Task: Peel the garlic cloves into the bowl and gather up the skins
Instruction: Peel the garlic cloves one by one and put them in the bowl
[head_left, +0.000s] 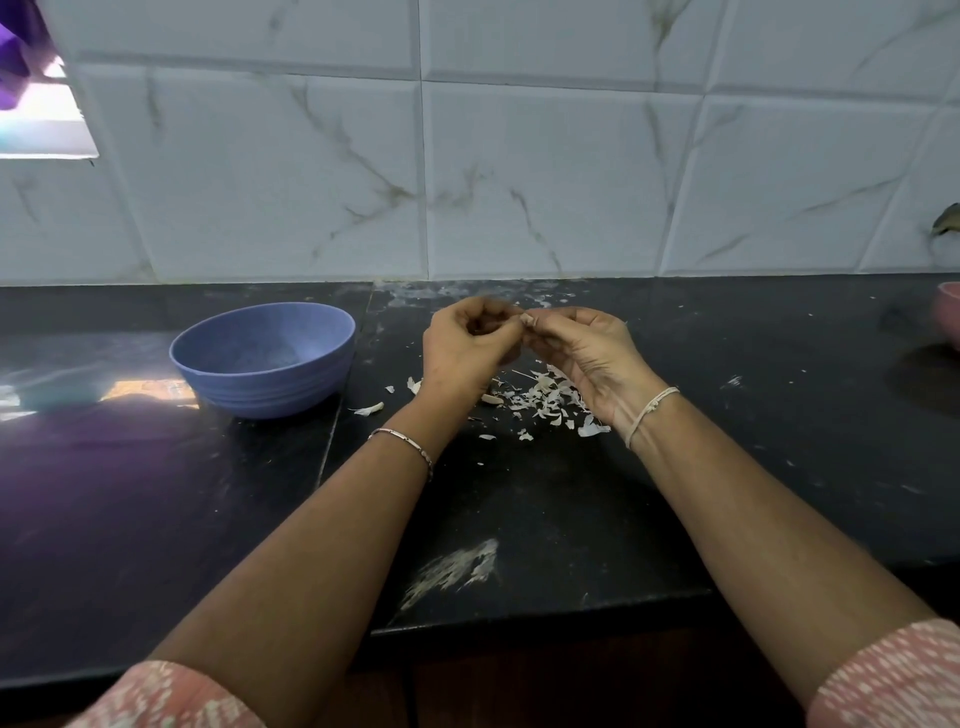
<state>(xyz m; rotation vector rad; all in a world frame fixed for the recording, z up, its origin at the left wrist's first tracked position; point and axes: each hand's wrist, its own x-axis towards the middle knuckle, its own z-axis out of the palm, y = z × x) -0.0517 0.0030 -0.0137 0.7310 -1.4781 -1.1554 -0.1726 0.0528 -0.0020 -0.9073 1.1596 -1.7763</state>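
Fingers (503, 315) of left hand (467, 351) and right hand (584, 356) pinched round one garlic clove (527, 318), its long axis indiscernible.

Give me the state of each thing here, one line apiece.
left hand: pinches the garlic clove.
right hand: pinches the same clove.
garlic clove: held up between both hands, above the counter.
blue bowl: upright on the counter, no cloves visible inside.
skins: loose, scattered under the hands, not gathered.
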